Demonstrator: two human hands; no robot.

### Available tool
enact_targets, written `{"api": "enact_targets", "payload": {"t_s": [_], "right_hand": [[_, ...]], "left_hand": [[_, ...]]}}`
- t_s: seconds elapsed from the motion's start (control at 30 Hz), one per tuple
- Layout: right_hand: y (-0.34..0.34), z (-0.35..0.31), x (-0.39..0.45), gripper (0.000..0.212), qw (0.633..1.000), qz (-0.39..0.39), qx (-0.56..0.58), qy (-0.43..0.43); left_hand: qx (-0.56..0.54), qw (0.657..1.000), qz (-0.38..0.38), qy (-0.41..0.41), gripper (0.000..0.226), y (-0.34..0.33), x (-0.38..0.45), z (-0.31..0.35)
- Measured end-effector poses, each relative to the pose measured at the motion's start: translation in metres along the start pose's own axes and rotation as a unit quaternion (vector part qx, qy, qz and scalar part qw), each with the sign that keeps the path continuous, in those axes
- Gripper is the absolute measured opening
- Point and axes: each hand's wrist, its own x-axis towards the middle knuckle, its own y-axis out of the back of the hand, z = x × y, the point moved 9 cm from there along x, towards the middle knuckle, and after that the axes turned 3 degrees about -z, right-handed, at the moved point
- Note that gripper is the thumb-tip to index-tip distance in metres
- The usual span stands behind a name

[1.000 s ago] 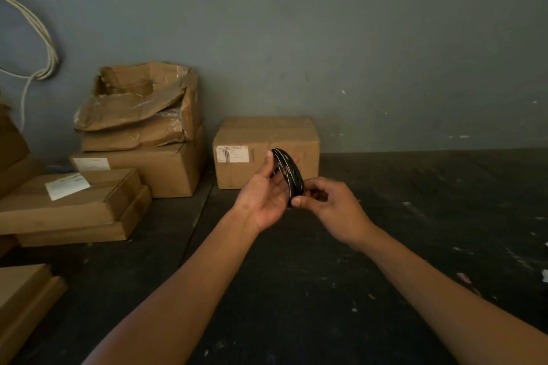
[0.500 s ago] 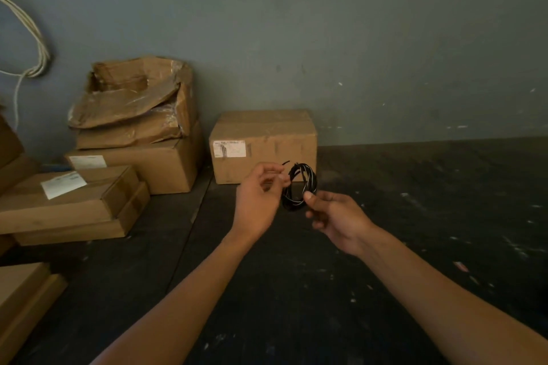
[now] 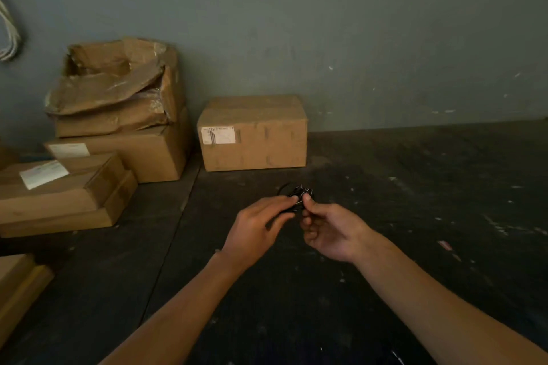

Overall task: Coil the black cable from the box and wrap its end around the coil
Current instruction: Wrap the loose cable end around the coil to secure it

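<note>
A small coil of black cable (image 3: 298, 193) with thin white markings is held in the air between my two hands, low over the dark floor. My left hand (image 3: 258, 228) pinches the coil's left side with its fingertips. My right hand (image 3: 329, 227) grips the right side between thumb and fingers. A short loop of cable sticks out at the upper left of the coil. Much of the coil is hidden behind my fingers. A closed cardboard box (image 3: 252, 132) with a white label stands against the wall just beyond the hands.
A stack of cardboard boxes (image 3: 118, 115), the top one torn and crumpled, stands at the left by the grey wall. Flat boxes (image 3: 62, 192) lie further left and at the lower left edge. White cables (image 3: 9, 35) hang on the wall at far left.
The coil was held upright and higher, in front of the box; both hands have come down and closer together, with the coil now bunched small between the fingertips.
</note>
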Motion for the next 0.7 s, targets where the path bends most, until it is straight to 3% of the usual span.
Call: {"api": "enact_targets", "payload": {"t_s": [0.23, 0.47, 0.53, 0.63, 0.7], "right_hand": [[0.025, 0.030, -0.004, 0.018, 0.998, 0.006, -0.014, -0.064], [0.076, 0.047, -0.010, 0.031, 0.978, 0.061, -0.178, -0.092], [0.099, 0.044, -0.014, 0.030, 0.946, 0.093, -0.304, -0.065], [0.135, 0.045, -0.023, 0.021, 0.844, 0.108, -0.523, -0.044], [0.162, 0.059, -0.029, 0.014, 0.769, 0.087, -0.628, -0.081]], "left_hand": [[-0.069, 0.995, -0.053, 0.045, 0.039, -0.030, -0.021, -0.001], [-0.142, 0.974, -0.060, 0.167, 0.039, -0.062, -0.041, -0.012], [-0.164, 0.960, -0.068, 0.217, 0.036, -0.069, -0.049, -0.017], [-0.192, 0.937, -0.090, 0.278, 0.035, -0.082, -0.063, -0.024], [-0.221, 0.919, -0.092, 0.312, 0.035, -0.088, -0.072, -0.029]]}}
